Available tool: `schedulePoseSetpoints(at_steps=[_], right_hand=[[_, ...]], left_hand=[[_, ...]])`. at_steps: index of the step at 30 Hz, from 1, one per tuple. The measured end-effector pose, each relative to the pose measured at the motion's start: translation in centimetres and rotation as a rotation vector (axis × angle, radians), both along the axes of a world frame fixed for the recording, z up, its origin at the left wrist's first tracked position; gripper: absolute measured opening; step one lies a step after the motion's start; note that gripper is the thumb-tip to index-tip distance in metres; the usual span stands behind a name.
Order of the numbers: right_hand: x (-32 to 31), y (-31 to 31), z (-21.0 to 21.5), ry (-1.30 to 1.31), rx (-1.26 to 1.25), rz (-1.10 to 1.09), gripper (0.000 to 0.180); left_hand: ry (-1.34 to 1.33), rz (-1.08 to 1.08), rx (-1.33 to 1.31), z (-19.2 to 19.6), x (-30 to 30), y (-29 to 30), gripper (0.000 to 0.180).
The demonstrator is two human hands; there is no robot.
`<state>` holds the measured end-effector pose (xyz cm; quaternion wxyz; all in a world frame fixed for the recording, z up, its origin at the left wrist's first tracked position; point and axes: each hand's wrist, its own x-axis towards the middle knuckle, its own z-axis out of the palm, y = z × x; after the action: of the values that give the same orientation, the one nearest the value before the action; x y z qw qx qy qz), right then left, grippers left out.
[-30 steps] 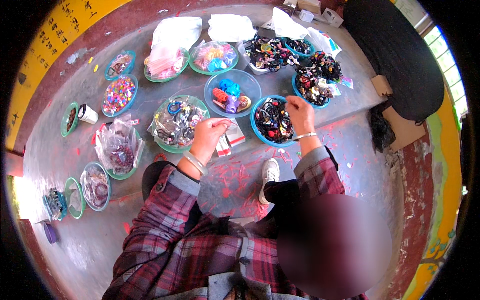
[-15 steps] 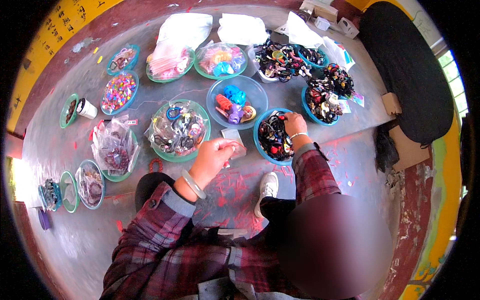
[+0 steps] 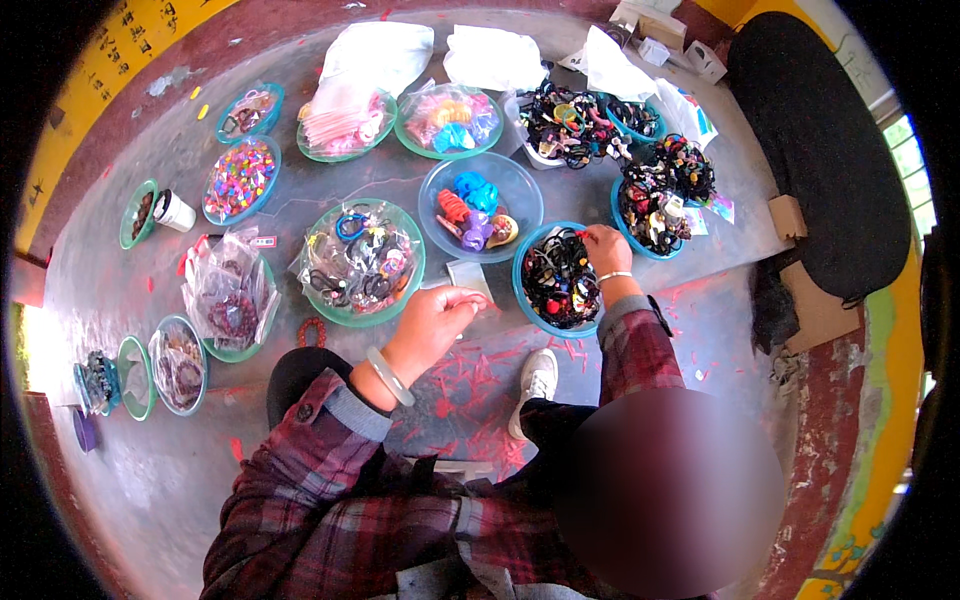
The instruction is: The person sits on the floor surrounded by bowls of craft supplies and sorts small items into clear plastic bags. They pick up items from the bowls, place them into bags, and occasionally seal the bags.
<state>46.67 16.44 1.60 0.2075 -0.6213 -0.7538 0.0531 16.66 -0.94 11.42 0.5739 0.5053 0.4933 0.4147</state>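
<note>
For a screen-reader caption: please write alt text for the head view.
A seated person's right hand reaches into a teal bowl of dark hair ties, while the left hand pinches a small clear bag. More bowls of colourful hair accessories surround them on a grey floor.

An informal sorting or packing spot for small accessories, set on a bare concrete floor [image 3: 700,330] speckled with red paint. A person sits on the floor among many round bowls of hair ties [image 3: 557,278], beads [image 3: 240,178] and bracelets, with clear plastic bags [image 3: 228,292] and cardboard boxes [image 3: 812,300] nearby.
</note>
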Motion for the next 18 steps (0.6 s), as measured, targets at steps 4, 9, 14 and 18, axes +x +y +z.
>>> schedulePoseSetpoints(at_steps=[4, 9, 14, 18], right_hand=[[2.7, -1.5, 2.2, 0.426, -0.150, -0.039, 0.022], [0.7, -5.4, 8.1, 1.104, -0.324, 0.036, 0.017], [-3.3, -10.9, 14.2, 1.684, -0.518, 0.375, 0.013], [-8.4, -14.6, 16.4, 1.891, -0.644, 0.413, 0.016]], left_hand=[[0.028, -0.018, 0.037, 0.8, 0.2, 0.0, 0.020], [0.055, 0.010, 0.106, 0.3, 0.1, -0.2, 0.020], [0.087, 0.009, 0.036, 0.6, 0.4, -0.2, 0.020], [0.089, 0.012, 0.126, -0.5, -0.1, 0.1, 0.021]])
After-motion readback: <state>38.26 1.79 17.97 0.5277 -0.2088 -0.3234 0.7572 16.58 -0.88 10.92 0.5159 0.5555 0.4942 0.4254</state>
